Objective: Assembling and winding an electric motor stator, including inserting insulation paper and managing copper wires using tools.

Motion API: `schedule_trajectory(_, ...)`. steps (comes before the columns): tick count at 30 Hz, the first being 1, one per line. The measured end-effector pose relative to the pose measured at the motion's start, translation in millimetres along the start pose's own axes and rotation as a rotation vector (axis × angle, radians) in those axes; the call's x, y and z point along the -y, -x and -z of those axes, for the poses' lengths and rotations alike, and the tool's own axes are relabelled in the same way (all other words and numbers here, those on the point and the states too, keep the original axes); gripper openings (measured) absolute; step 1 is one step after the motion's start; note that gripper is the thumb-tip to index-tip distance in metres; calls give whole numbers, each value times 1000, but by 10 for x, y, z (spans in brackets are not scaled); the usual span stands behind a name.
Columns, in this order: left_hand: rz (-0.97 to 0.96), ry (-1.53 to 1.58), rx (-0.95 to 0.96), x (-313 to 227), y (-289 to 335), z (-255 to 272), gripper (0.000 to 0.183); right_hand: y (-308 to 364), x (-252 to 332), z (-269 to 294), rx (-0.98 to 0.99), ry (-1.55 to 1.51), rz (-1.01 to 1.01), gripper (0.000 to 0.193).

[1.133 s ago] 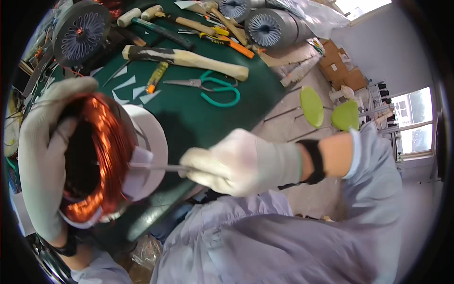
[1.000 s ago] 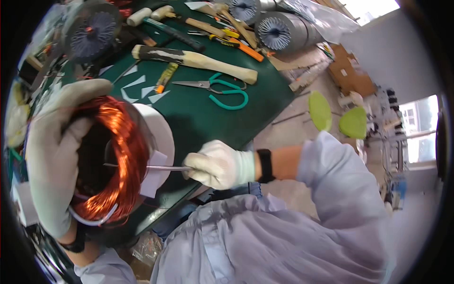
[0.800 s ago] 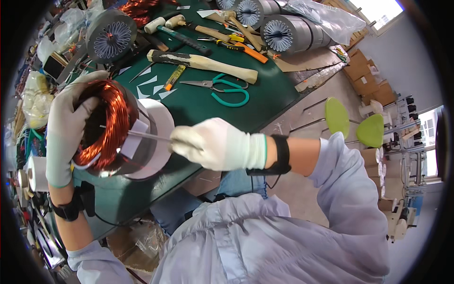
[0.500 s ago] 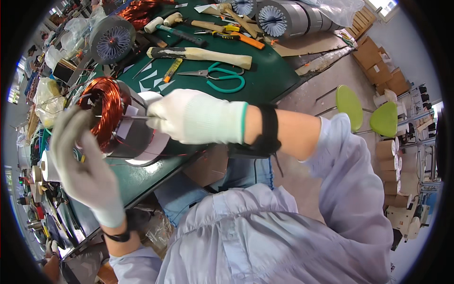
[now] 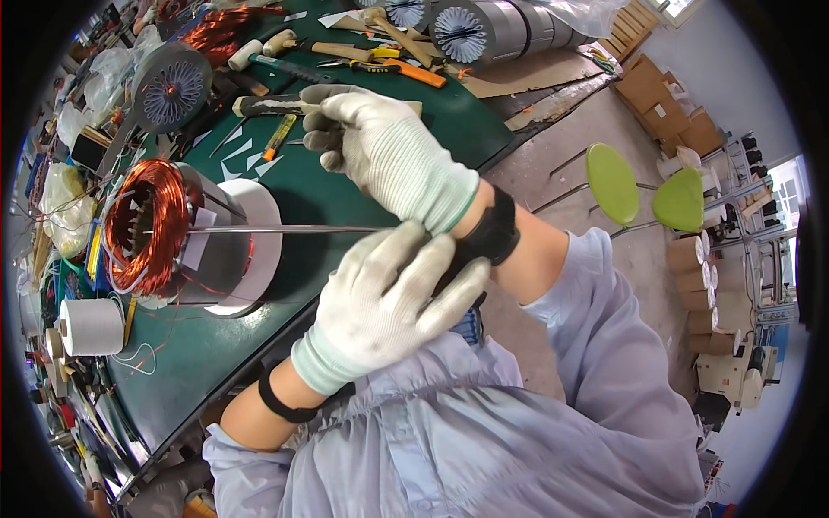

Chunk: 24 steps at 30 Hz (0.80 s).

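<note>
A stator with copper windings point(image 5: 166, 226) lies on its side on the green table point(image 5: 186, 345), in front of a white round base point(image 5: 259, 250). A thin metal rod point(image 5: 289, 229) sticks out of it to the right, its far end hidden behind my left hand. My left hand point(image 5: 380, 302), in a white glove, has its fingers spread, their tips by the right glove's cuff. My right hand point(image 5: 371, 142), also gloved, is raised with loosely curled fingers apart, nothing visible in it. Behind it, a thick wooden handle point(image 5: 259, 105) is partly covered.
Mallets point(image 5: 259, 53), an orange-handled cutter point(image 5: 416, 72), a yellow knife point(image 5: 278, 138) and white paper scraps point(image 5: 250, 160) lie on the table. Grey cylindrical cores point(image 5: 484, 34) stand at the back. A white thread spool point(image 5: 91, 328) is at left, green chairs point(image 5: 613, 183) at right.
My right hand has let go of the rod and risen to the right. My left hand has come from the windings' left side to the right wrist. The view has shifted.
</note>
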<state>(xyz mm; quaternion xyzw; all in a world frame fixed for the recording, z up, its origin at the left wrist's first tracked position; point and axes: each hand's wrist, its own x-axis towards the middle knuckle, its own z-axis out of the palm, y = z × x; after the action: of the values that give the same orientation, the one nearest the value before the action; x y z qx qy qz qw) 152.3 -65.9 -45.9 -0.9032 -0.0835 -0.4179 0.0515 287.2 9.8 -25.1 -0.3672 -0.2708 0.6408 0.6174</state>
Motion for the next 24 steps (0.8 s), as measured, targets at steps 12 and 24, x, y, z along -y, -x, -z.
schedule_trajectory(12,71,365,189,-71,-203,216,51,117,-66,-58,165,1102,768,20)
schedule_trajectory(24,206,146,37,469,561,1591,30,562,185,136,338,1404,707,22)
